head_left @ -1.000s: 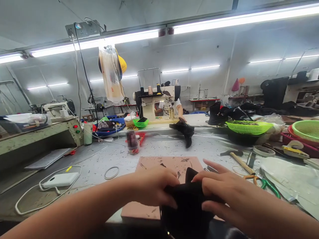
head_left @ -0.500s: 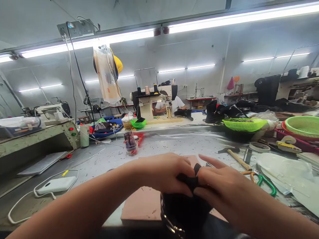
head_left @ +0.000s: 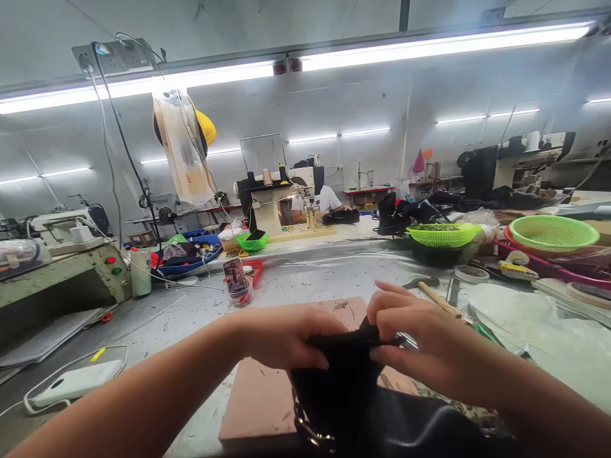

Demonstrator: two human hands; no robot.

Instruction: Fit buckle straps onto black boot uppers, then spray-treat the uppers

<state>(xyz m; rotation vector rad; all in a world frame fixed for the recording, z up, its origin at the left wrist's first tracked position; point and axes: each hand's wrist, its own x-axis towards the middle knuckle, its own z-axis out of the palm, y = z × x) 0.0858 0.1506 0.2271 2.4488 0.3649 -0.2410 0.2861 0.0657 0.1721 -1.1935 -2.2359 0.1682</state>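
Observation:
Both my hands grip the top edge of a black boot upper (head_left: 348,394) held over a pink cutting board (head_left: 267,401) at the near edge of the grey table. My left hand (head_left: 286,334) is closed on its left side, fingers curled over the black material. My right hand (head_left: 415,340) pinches the right side of the same edge. A metal chain or buckle trim (head_left: 310,432) hangs at the boot's lower left.
A hammer (head_left: 429,289), green-handled scissors (head_left: 484,331), tape rolls and white pattern sheets lie to the right, with green baskets (head_left: 443,235) behind. A power bank with cable (head_left: 71,385) lies left. A jar with a phone (head_left: 237,283) stands ahead. A person sits at a far sewing machine (head_left: 274,203).
My hands have shifted the black boot slightly and the camera has tilted right and down. The far person pulled a black boot back toward the sewing machine.

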